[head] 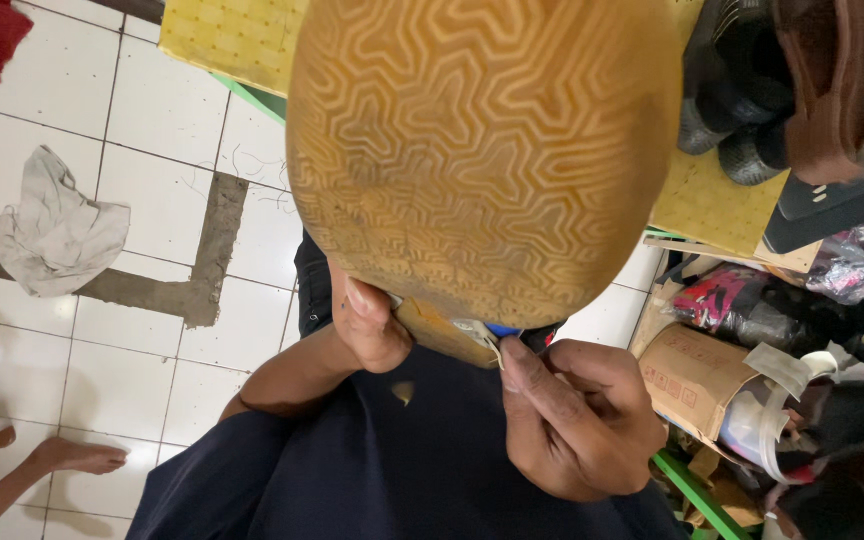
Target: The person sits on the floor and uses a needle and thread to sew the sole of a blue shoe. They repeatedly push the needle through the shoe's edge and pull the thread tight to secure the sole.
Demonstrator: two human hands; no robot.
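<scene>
My left hand clamps rim of tan rubber sole, zigzag-grooved, held close before me. My right hand curled tight, thumb pressing small blade against sole edge.

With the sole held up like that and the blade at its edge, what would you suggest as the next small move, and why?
Probably a short draw of the small blade along the rim of the tan patterned sole. The right hand pinches the blade right at the sole's lower edge, where a thin lip shows, and the left hand braces that edge from the other side.
</scene>
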